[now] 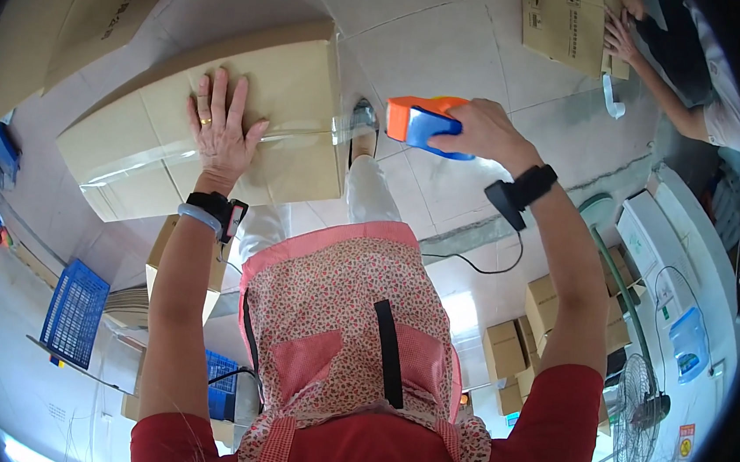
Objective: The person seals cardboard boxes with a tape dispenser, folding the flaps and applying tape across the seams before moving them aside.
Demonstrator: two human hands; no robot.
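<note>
At far L, a big brown carton [89, 17] stands tall, w/ dark print on its sides. Below it, a blue plastic basket [75, 311] sits near the wall. Next, the long carton [290, 83] being worked on lies on the tiled floor, upper L of ctr, just in front of the person; clear tape [294, 139] runs lengthwise along it, out to its R end. L hand [224, 135] is palm-down on its top, fingers spread, pressing flat & gripping nothing; gold ring on one finger, black wristband [212, 203] below. Ctr: floral apron [344, 273] over a red top. Just R of the carton, off its end, an orange/blue tape dispenser [436, 131], held by R hand [493, 134], fingers closed round it; black wristband w/ cable on that wrist too. Lower R, stacked boxes [505, 348]. Upper R, a co-worker's hand [620, 37] touches another carton [560, 23]. Far R, a wire-caged fan [636, 404].
</note>
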